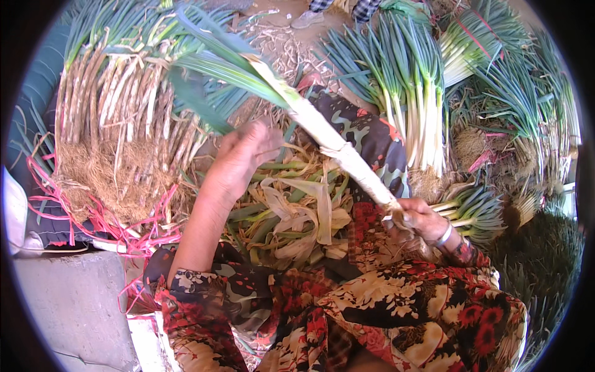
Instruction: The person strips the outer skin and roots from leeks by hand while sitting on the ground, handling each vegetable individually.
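Note:
A large green onion [355,160] lies diagonally across the view, its green leaves towards the upper left and its root end at the lower right. My right hand [416,221] is closed around the root end. Left of the stalk, my left hand [251,144] is raised and slightly blurred, fingers bent; a blurred green leaf runs up from behind it, and whether the fingers hold it cannot be told. Below the hands lies a heap of stripped onion skins and leaves [302,200] between my legs.
Unpeeled green onions [125,102] with bushy roots stand at the left, beside pink plastic twine [102,218]. Peeled onions [423,111] stand at the right, with tied bundles [474,46] beyond. A concrete block [76,302] is at the lower left. Another person's shoe [307,19] shows at the top.

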`<state>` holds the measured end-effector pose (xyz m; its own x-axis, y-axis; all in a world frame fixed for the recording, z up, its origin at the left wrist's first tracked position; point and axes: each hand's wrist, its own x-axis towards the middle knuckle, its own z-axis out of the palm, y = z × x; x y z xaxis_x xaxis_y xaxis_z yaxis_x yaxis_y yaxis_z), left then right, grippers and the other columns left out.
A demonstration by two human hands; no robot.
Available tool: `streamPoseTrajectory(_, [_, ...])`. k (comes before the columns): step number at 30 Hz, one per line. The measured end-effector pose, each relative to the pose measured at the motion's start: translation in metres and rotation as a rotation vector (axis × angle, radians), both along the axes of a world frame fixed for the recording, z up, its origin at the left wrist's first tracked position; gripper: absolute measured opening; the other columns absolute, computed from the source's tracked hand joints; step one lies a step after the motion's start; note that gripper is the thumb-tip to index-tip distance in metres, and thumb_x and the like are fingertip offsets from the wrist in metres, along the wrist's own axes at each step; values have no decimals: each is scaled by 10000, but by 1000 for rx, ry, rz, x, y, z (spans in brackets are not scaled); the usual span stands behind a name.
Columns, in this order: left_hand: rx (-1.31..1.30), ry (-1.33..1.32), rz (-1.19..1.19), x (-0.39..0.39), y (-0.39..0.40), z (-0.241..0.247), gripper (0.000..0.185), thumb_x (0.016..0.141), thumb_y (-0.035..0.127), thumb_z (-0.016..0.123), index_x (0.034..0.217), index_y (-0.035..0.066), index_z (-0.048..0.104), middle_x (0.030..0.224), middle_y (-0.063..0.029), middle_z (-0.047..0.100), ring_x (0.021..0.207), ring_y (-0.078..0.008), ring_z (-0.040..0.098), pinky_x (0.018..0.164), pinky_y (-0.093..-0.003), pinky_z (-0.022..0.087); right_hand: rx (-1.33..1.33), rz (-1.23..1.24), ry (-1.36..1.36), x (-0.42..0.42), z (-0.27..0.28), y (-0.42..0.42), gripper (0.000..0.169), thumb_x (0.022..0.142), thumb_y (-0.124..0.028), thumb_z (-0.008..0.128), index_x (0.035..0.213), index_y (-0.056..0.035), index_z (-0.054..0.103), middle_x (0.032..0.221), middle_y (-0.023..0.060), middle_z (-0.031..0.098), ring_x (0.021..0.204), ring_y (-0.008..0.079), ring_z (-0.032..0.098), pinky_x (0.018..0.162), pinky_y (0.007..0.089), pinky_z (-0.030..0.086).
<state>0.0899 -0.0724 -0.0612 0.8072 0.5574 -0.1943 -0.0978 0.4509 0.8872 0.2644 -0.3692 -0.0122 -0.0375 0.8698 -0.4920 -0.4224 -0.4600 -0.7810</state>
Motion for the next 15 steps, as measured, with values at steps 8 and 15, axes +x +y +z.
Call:
streamPoseTrajectory(8, [-113,-388,399,-26,64,66,456,706,279,750,1054,63,549,950,-72,596,915,-232,562,841,-410,453,222,163,46,-49,-66,121,350,900,-329,492,960,15,527,707,62,539,561,113,516,465,258,432])
streamPoseTrajectory(15, [-148,-231,621,-73,76,45,348,790,187,674,1073,26,551,934,-82,618,844,-221,595,763,-387,501,815,-129,-458,-119,-31,302,228,841,-237,606,790,-17,570,683,11,555,594,96,479,510,263,399])
